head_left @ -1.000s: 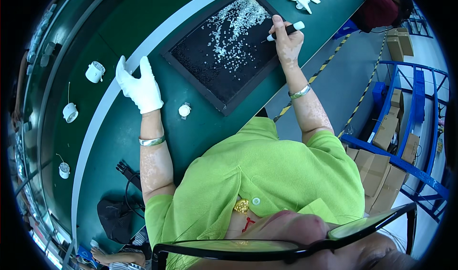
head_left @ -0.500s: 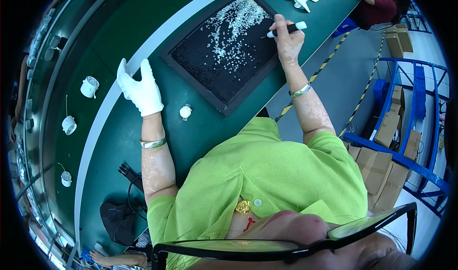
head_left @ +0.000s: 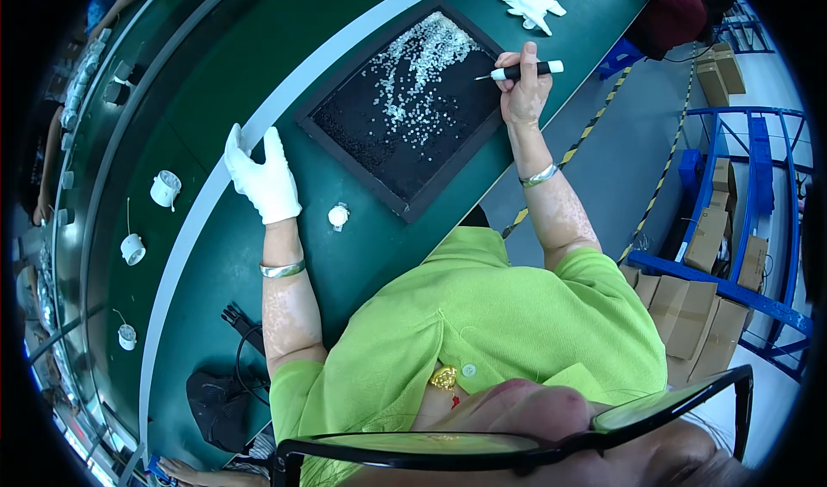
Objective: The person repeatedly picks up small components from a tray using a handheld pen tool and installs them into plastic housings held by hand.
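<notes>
My right hand point(head_left: 524, 95) grips a slim black-and-white pen-shaped tool point(head_left: 527, 71) with a thin metal tip. The tip hovers over or by the right side of a black-framed tray point(head_left: 366, 173). Many tiny translucent round pieces point(head_left: 422, 74) are scattered across the tray's dark floor, thickest at its far end. No piece can be made out on the tip. My left hand point(head_left: 265, 181), in a white glove, rests by the pale stripe along the green table, thumb and fingers apart and nothing visible between them. Between it and the tray sits a small white round part point(head_left: 338, 217).
White cup-shaped parts point(head_left: 165, 190), some with thin wires, stand on the green surface beyond the stripe. A crumpled white glove point(head_left: 532, 5) lies past the tray. A black bag point(head_left: 220, 411) is at lower left. A co-worker point(head_left: 680, 13) sits far right, near a blue rack point(head_left: 724, 289) with cartons.
The view has shifted slightly, so most things appear lower. The tool in my right hand lies flatter, its tip still by the tray's right side. My left hand keeps its spread pose.
</notes>
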### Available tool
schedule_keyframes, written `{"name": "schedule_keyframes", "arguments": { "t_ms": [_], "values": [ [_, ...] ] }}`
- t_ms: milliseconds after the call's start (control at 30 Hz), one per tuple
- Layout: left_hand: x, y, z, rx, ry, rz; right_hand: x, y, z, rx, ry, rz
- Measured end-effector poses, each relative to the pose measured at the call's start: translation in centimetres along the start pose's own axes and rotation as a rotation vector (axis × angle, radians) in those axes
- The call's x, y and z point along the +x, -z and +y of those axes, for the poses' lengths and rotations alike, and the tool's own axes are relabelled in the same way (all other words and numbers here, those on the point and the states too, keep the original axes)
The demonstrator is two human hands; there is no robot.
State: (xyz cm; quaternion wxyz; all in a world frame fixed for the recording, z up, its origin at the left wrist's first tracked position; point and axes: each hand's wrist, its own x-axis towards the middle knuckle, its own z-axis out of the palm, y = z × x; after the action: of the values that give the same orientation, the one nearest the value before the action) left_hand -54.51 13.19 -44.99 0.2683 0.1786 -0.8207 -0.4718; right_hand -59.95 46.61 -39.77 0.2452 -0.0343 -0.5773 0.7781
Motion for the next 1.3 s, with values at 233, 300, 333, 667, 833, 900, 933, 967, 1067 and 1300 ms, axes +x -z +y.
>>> {"name": "schedule_keyframes", "arguments": {
  "t_ms": [233, 300, 333, 667, 833, 900, 933, 967, 1067, 1300],
  "values": [
    [-0.3, 0.2, 0.4, -0.032, 0.003, -0.029, -0.4, -0.1, -0.3, -0.056, 0.0, -0.023],
    [-0.3, 0.3, 0.4, -0.027, 0.003, -0.04, -0.2, -0.2, -0.3, -0.031, -0.003, -0.039],
    [-0.4, 0.4, 0.4, -0.029, 0.008, -0.044, -0.3, -0.1, -0.3, -0.011, -0.013, -0.055],
    [-0.4, 0.4, 0.0, 0.056, -0.039, -0.053, -0.2, 0.1, 0.3, -0.176, -0.072, -0.053],
    [-0.3, 0.1, 0.3, 0.025, -0.048, -0.08, -0.1, 0.3, 0.4, -0.206, -0.048, -0.02],
    [-0.4, 0.1, 0.4, 0.0, -0.037, -0.095, -0.1, 0.2, 0.5, -0.277, -0.061, -0.024],
    [-0.3, 0.0, 0.3, -0.019, -0.039, -0.101, -0.1, 0.3, 0.5, -0.3, -0.071, -0.025],
    [-0.4, -0.1, 0.2, -0.03, -0.044, -0.09, -0.1, 0.5, 0.5, -0.305, -0.075, -0.016],
    [-0.3, -0.3, 0.2, 0.014, -0.055, -0.059, 0.4, 0.5, 0.8, -0.338, -0.07, 0.006],
    [-0.8, -1.4, 0.2, -0.066, -0.072, -0.065, 0.8, -0.2, 1.6, -0.358, -0.026, 0.059]
  ]
}}
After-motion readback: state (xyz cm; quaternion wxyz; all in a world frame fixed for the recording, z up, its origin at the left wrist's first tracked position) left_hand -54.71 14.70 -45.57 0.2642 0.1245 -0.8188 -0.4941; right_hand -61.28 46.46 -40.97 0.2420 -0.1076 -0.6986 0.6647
